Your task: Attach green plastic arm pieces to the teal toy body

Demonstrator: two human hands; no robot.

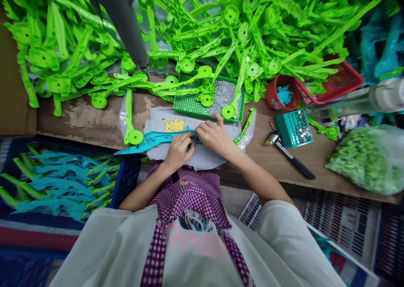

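Observation:
A long blue plastic part (148, 142) lies across a grey cloth (158, 118) with a yellow cartoon print. My left hand (180, 151) is closed on the middle of this part, fingers bent over it. Just beside it, my right hand (214, 136) bends over the part's right end with fingertips pinched together; what sits between them is hidden. A green plastic arm with a round end (135, 137) touches the blue part's left side. Another green arm (248, 126) lies right of my right hand. Behind the cloth stands a green basket (189, 104) holding many small screws.
An electric screwdriver (126, 30) hangs over the bench. Green parts (202, 34) heap along the back. On the right are a red cup (274, 94), a turquoise tray (285, 127), a hammer (293, 158) and a bag of green pieces (366, 160). A blue crate (128, 173) stands at left.

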